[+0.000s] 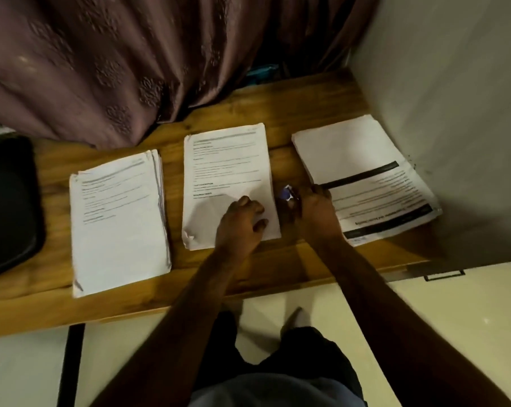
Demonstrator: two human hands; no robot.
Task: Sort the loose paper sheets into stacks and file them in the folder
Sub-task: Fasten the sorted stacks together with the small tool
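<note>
Wooden table (pixel 277 113) carries three stacks of printed sheets, which we record from the person's left to right. We find the left stack (pixel 119 227) lying flat, its upper right edges fanned and uneven. We find the middle stack (pixel 224 171) just beside it, text facing the person, its near left corner dog-eared. We find the right stack (pixel 365 160) set against the pale wall (pixel 454 83), turned the other way round, with dark printed bands across its top sheet. All three stacks lie apart from one another, none overlapping.

We note a dark flat object (pixel 7 207) at the table's left end; we cannot tell whether it is the folder, and we see no sheets in it.

We observe the left hand (pixel 242 221) resting on the near right part of the middle stack, fingers curled loosely with the tips on the paper; we see nothing gripped in it.

We observe the right hand (pixel 316 210) between the middle and right stacks, fingers curled inward, its far side touching the near left edge of the right stack. A small blue-and-white object (pixel 288 193) sits at its fingertips; blur prevents us from confirming what it is or whether the hand grips it.

A mauve patterned curtain (pixel 116 69) hangs behind the table.
</note>
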